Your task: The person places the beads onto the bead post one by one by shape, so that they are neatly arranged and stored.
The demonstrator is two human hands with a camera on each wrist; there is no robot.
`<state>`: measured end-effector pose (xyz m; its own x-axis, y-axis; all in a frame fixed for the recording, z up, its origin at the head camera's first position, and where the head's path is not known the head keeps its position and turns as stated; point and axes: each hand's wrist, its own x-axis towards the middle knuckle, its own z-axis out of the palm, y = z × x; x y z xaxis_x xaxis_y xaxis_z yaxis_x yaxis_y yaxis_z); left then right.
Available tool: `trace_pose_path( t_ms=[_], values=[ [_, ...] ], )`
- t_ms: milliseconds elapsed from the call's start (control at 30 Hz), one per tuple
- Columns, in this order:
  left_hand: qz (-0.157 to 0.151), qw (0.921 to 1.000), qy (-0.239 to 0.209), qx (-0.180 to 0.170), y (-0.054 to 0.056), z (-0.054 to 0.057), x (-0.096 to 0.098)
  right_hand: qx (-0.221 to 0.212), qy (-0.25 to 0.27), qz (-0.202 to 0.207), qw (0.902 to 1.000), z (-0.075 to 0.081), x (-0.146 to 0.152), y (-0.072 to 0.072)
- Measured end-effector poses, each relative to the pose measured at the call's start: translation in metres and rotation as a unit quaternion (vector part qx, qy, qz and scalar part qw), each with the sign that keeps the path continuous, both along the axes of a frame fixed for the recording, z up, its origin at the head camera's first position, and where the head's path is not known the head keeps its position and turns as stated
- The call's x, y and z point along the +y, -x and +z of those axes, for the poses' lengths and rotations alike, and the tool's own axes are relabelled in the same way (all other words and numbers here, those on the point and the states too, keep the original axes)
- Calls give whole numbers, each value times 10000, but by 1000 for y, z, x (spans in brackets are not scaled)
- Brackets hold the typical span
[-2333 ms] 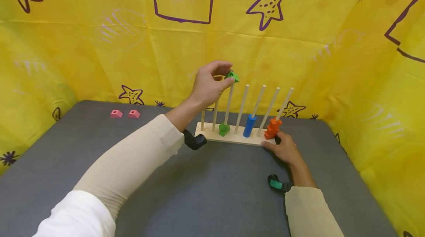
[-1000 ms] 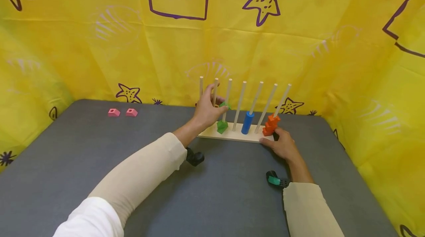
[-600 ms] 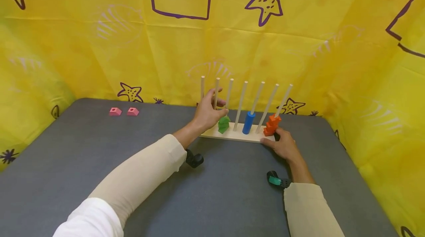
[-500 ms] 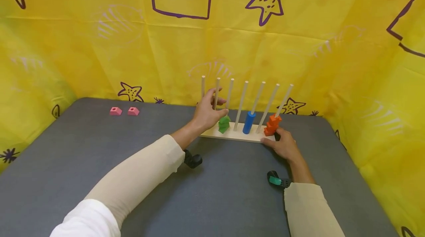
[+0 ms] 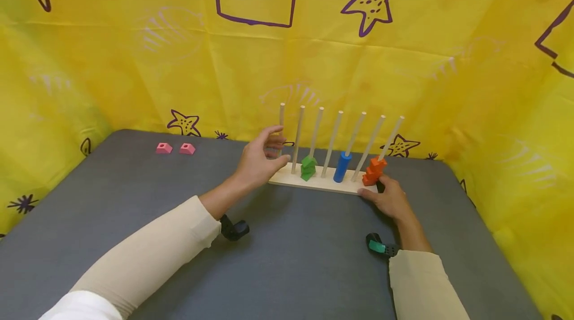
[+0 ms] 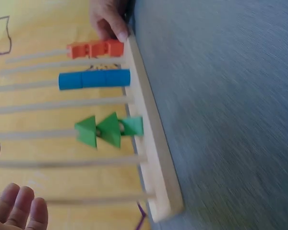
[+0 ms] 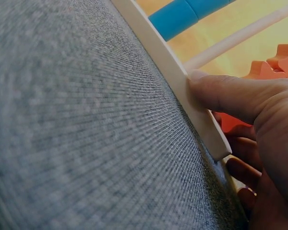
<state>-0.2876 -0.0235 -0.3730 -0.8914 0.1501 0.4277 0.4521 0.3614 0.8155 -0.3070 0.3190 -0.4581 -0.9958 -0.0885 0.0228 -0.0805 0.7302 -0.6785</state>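
Observation:
A pale wooden peg board (image 5: 314, 184) with several upright pegs stands on the grey table. Three green triangular blocks (image 5: 308, 168) are stacked on one peg. Blue cylinders (image 5: 342, 167) fill another, and orange star-like blocks (image 5: 374, 171) sit on the rightmost peg. My left hand (image 5: 259, 158) is beside the leftmost pegs, fingers parted and holding nothing; its fingertips show at the lower left of the left wrist view. My right hand (image 5: 389, 198) grips the board's right end, thumb on the front edge and fingers behind, as the right wrist view shows.
Two pink blocks (image 5: 164, 148) with holes lie at the back left of the table (image 5: 287, 260). A yellow patterned cloth (image 5: 251, 71) hangs behind and along the sides.
My left hand lowered a green block down its peg onto the two others, let go, and drew back to the left. My right hand stayed at the board's end.

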Motion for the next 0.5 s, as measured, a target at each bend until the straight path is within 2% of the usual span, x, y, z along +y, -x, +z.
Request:
trace_pose_path(
  t_ms=[167, 300, 500],
  values=[
    [359, 9986, -322, 206, -2, -6, -33, -38, -41, 28, 10000, 1, 0, 0],
    [675, 9957, -619, 171, 2, -9, -65, 20, -96, 39, 9999, 3, -1, -1],
    [1312, 9895, -599, 125, 8, -13, -108, 47, -108, 57, 9999, 2, -1, 0]
  ],
)
